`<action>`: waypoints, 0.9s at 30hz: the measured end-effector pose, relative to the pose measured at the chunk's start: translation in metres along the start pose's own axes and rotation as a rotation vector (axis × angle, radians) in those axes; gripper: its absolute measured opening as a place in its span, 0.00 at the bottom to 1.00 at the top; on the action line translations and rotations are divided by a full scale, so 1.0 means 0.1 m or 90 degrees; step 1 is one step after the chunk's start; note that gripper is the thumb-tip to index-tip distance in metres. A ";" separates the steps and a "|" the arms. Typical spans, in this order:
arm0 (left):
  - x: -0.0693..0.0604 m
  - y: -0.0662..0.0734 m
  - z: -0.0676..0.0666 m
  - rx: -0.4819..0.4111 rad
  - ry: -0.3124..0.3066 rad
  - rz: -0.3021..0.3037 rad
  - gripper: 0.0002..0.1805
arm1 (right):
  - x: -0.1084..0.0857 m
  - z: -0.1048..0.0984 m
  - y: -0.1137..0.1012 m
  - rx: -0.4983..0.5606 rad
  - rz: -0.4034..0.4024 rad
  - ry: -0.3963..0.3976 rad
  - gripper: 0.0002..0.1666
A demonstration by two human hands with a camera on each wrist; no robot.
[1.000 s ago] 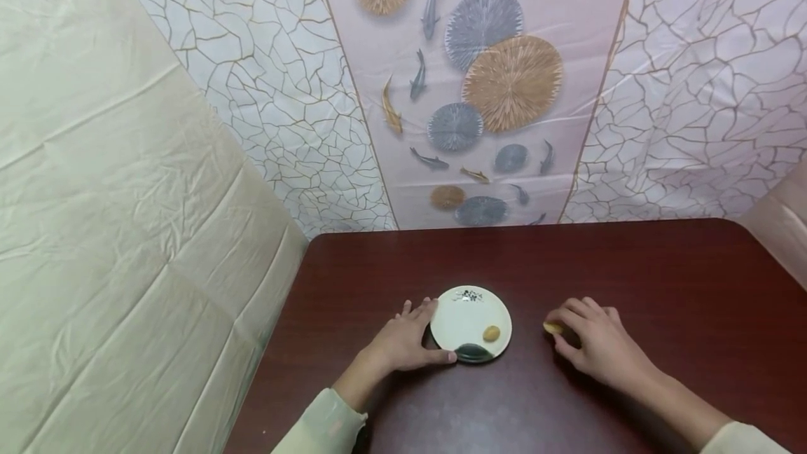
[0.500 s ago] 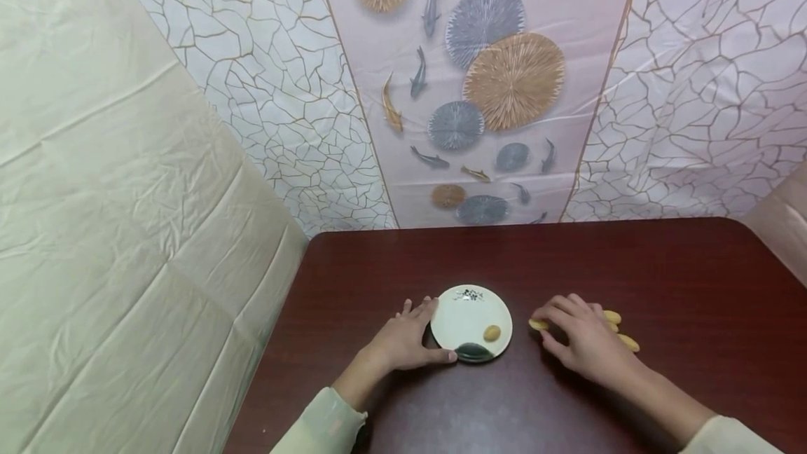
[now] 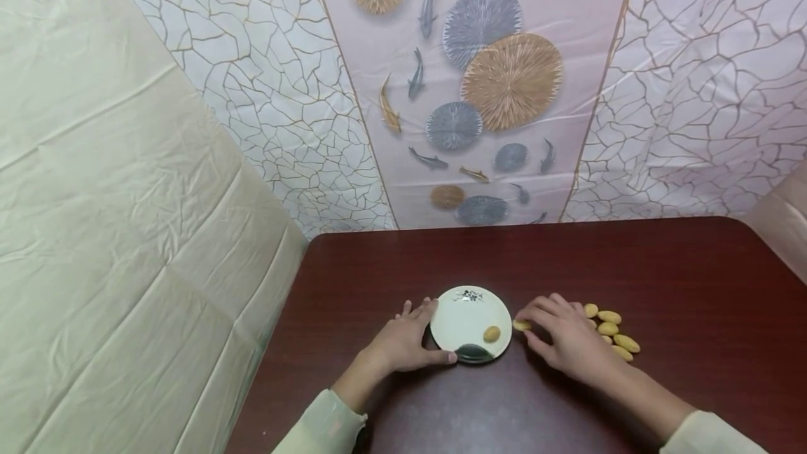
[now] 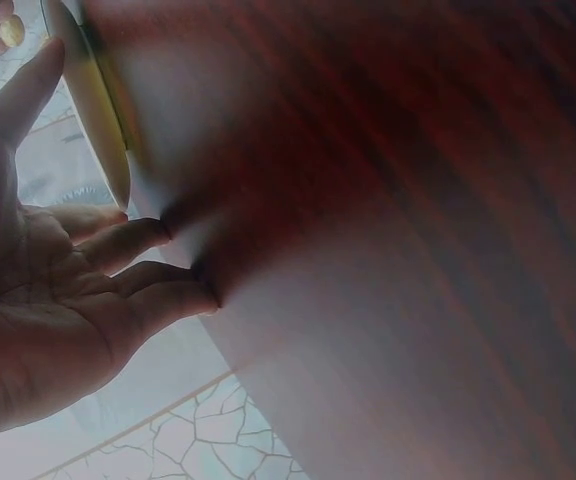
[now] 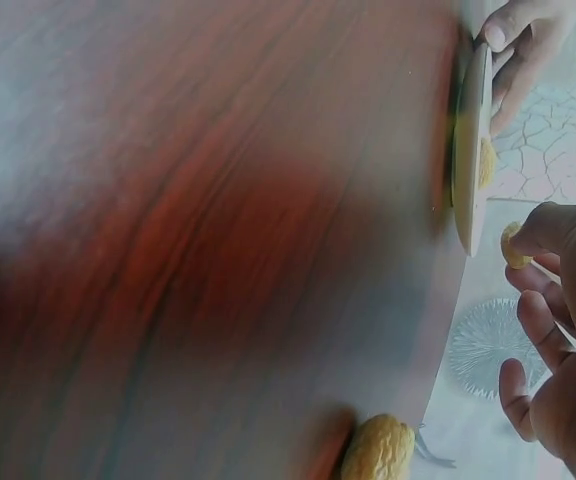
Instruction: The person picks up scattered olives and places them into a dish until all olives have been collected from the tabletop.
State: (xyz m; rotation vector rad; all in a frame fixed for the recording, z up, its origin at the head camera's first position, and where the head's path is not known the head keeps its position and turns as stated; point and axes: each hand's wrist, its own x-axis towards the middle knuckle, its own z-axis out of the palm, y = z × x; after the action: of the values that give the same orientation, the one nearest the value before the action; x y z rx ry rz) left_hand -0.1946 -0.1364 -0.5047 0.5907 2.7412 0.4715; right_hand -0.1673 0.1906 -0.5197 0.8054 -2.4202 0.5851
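In the head view my right hand (image 3: 570,342) pinches a tan peanut in its shell (image 3: 521,325) between thumb and fingertips. It holds the peanut just off the right rim of a small white plate (image 3: 457,317) with a dark green patch. A second peanut (image 3: 492,333) lies on that plate, towards its right side. My left hand (image 3: 400,342) rests at the plate's left edge, thumb and fingers spread and touching the rim. In the right wrist view the pinched peanut (image 5: 514,246) shows beyond the thumb, near the plate (image 5: 474,150) seen edge-on.
Several more peanuts (image 3: 608,328) lie in a loose group to the right, behind my right hand. One peanut (image 5: 378,450) shows ridged skin in the right wrist view. The dark red-brown table (image 3: 693,286) meets a patterned cloth (image 3: 504,195) at its far edge.
My right hand has moved left with its peanut, from well right of the plate to beside its rim, uncovering the peanuts behind. The left hand and plate have stayed put.
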 end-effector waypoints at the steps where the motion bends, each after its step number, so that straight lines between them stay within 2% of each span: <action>1: 0.00 0.00 0.00 0.002 0.001 0.000 0.64 | 0.01 0.01 -0.01 0.003 -0.002 0.001 0.21; 8: 0.00 0.00 0.01 0.003 0.000 -0.001 0.65 | 0.03 0.07 -0.04 0.023 0.002 -0.019 0.20; 16: 0.00 -0.01 0.03 0.003 0.002 -0.001 0.65 | 0.05 0.11 -0.06 0.019 -0.005 -0.017 0.20; 27: 0.00 0.00 0.01 0.000 0.003 -0.001 0.64 | 0.11 0.16 -0.08 0.016 0.000 -0.042 0.18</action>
State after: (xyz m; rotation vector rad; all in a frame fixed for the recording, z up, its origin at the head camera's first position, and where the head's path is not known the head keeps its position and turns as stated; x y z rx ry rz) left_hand -0.1943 -0.1358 -0.5059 0.5880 2.7452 0.4730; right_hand -0.1745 0.1717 -0.5235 0.8477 -2.4775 0.5996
